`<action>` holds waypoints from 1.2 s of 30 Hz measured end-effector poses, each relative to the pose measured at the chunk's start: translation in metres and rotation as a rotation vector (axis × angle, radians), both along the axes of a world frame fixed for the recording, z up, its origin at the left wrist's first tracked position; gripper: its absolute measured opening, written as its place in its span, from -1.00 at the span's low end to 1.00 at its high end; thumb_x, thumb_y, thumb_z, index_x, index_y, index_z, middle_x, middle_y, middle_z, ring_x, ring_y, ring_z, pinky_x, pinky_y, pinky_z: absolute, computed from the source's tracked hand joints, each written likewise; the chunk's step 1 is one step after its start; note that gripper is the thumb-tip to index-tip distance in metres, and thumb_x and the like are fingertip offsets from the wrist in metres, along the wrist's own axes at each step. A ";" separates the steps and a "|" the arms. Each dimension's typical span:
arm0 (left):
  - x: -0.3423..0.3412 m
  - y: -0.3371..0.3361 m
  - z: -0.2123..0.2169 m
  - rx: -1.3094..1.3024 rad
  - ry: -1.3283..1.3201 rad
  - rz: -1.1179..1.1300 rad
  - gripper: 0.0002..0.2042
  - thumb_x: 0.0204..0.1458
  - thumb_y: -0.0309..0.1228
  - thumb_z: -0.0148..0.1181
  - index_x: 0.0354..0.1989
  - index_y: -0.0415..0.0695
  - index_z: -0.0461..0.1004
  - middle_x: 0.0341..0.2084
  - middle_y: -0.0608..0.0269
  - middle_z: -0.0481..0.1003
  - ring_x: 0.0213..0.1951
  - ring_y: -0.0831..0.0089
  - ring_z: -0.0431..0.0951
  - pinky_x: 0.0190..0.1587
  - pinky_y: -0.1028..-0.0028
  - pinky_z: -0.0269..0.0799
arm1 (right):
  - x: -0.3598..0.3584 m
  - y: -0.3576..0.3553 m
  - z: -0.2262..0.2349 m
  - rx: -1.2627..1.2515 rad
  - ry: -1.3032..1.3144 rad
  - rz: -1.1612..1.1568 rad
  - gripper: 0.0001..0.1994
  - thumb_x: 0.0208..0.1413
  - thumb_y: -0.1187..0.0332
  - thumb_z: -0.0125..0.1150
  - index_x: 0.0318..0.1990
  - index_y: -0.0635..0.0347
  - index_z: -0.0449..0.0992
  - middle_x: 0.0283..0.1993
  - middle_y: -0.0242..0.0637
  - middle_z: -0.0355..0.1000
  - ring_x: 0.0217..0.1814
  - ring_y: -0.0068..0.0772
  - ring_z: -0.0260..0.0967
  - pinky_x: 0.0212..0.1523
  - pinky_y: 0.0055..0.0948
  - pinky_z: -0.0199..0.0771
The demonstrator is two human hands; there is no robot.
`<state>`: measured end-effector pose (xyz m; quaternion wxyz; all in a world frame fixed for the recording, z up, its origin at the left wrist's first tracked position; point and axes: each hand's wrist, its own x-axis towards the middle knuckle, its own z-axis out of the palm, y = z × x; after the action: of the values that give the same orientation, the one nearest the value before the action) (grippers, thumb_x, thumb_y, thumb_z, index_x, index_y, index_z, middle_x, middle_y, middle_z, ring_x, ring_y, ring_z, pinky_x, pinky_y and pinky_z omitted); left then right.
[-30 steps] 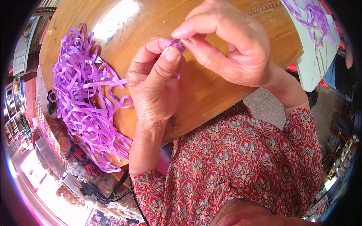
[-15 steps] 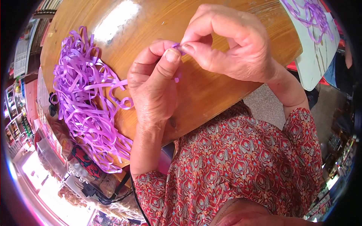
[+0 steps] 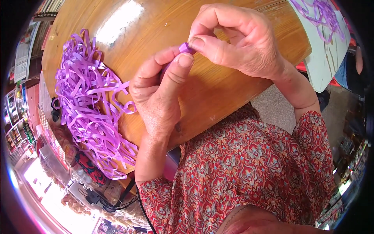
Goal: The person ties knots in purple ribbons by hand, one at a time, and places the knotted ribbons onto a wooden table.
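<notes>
Above the wooden table, both hands meet at a small folded piece of purple ribbon (image 3: 184,48). My left hand (image 3: 157,89) pinches it from below between thumb and index finger, with the other fingers curled in. At its upper right side, the thumb and index fingertip of my right hand (image 3: 243,45) close on the ribbon's edge, the remaining fingers bent. Skin hides much of the ribbon. Left of my left hand lies a large tangled heap of purple ribbons (image 3: 89,101), with a few loops reaching toward the wrist.
The glossy wooden table (image 3: 222,93) spreads under my hands, its near edge close to my patterned red top. At the far right, another purple ribbon bundle (image 3: 323,19) rests on a pale board (image 3: 325,64). Bags and black cables (image 3: 95,199) crowd the lower left beyond the table.
The folded ribbon has turned and now shows a flat face above my left fingertips. My left thumb has shifted slightly right, and the ribbon end seen below my left hand is now hidden.
</notes>
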<state>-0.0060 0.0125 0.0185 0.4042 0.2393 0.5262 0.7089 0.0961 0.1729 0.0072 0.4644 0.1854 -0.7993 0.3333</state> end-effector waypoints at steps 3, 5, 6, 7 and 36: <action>-0.001 0.000 0.001 0.020 0.048 -0.021 -0.86 -0.03 -0.59 0.24 -0.26 -0.25 0.54 -0.38 0.32 0.55 -0.34 0.67 0.44 -0.25 0.69 0.33 | 0.000 0.005 -0.001 -0.037 -0.013 0.025 -0.95 -0.03 0.53 0.21 -0.39 0.29 0.49 -0.42 -0.30 0.45 -0.41 -0.57 0.38 -0.39 -0.66 0.32; -0.001 0.000 0.001 0.010 0.052 -0.014 -0.87 -0.02 -0.58 0.24 -0.27 -0.25 0.54 -0.38 0.31 0.55 -0.34 0.67 0.44 -0.25 0.68 0.33 | -0.001 0.008 -0.002 0.082 0.024 -0.019 -0.95 -0.03 0.53 0.21 -0.38 0.29 0.49 -0.42 -0.30 0.45 -0.39 -0.58 0.38 -0.38 -0.66 0.33; -0.001 0.001 0.000 -0.002 0.054 -0.005 -0.88 -0.01 -0.57 0.24 -0.28 -0.26 0.55 -0.38 0.31 0.55 -0.34 0.67 0.44 -0.25 0.68 0.33 | -0.001 0.008 -0.001 0.054 0.017 -0.019 -0.96 -0.02 0.53 0.20 -0.38 0.29 0.49 -0.42 -0.29 0.45 -0.38 -0.57 0.39 -0.37 -0.66 0.34; 0.000 0.001 0.001 -0.002 0.055 -0.006 -0.88 -0.01 -0.57 0.24 -0.28 -0.26 0.55 -0.38 0.31 0.55 -0.34 0.67 0.44 -0.25 0.68 0.33 | 0.000 0.007 0.000 0.025 0.011 -0.019 -0.96 -0.01 0.53 0.19 -0.38 0.30 0.49 -0.42 -0.29 0.45 -0.36 -0.57 0.40 -0.36 -0.65 0.35; -0.004 0.004 0.000 0.031 0.670 0.008 -0.94 -0.10 -0.58 0.27 -0.52 -0.24 0.49 -0.71 0.26 0.37 -0.64 0.49 0.35 -0.56 0.54 0.22 | 0.017 -0.013 0.043 0.364 -0.393 -0.300 -0.75 -0.38 0.55 0.33 -0.43 0.37 0.47 -0.44 -0.20 0.33 -0.43 -0.19 0.26 -0.40 -0.33 0.28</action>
<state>-0.0095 0.0163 0.0183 0.2023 0.4632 0.6201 0.6001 0.1131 0.1601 0.0503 0.3042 0.0773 -0.9388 0.1417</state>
